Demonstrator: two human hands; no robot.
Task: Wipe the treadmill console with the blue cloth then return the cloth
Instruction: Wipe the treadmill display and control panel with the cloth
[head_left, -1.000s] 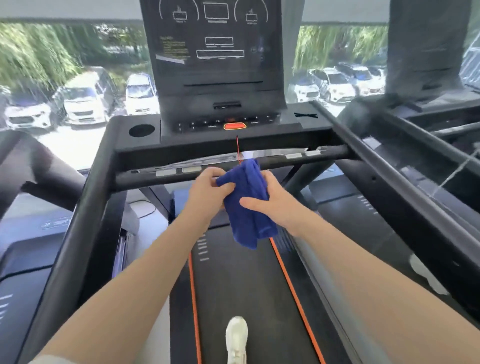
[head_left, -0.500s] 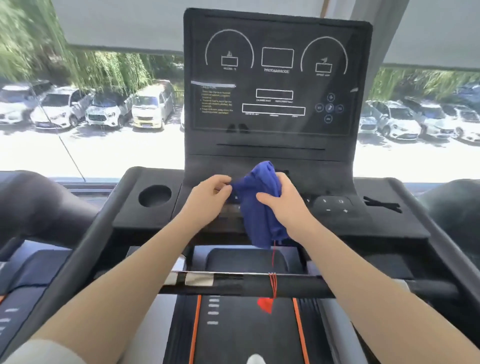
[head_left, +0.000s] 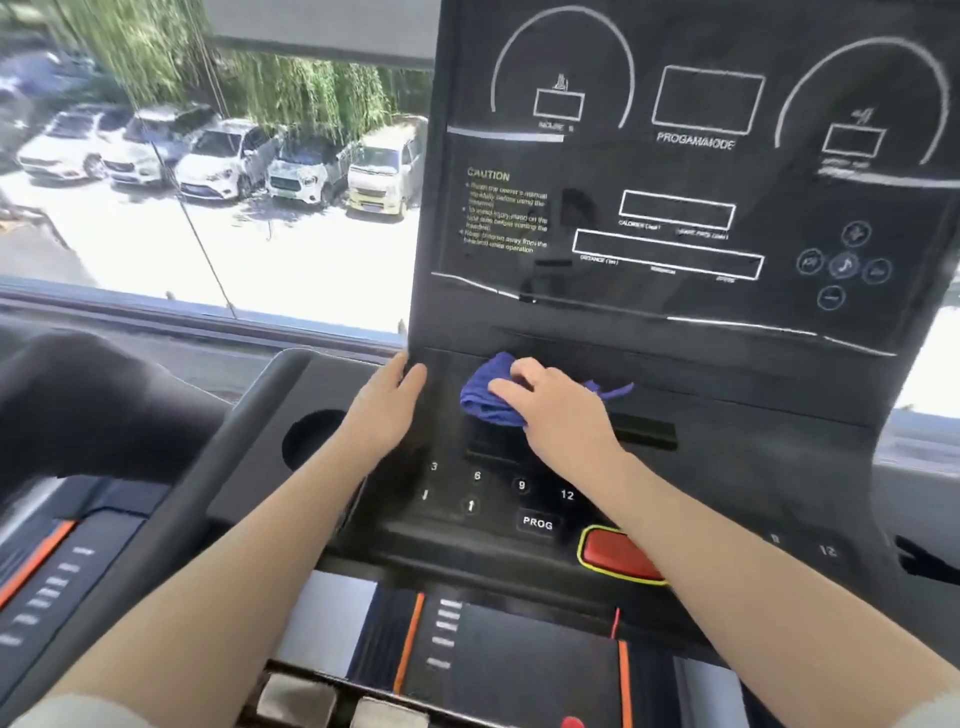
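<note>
blue cloth (head_left: 491, 397) against the matte black console (head_left: 691, 171) with white line graphics and lettering, a red stop button (head_left: 615, 556) rimmed in yellow, orange stripes along the dark belt (head_left: 524, 670), white cars (head_left: 223, 156) outside

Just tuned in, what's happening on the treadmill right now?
A person is wiping the treadmill console. Their right hand presses the bunched blue cloth onto the ledge just below the screen. The left hand rests flat beside it, near the cup holder. The cloth is not yet returned.
</note>
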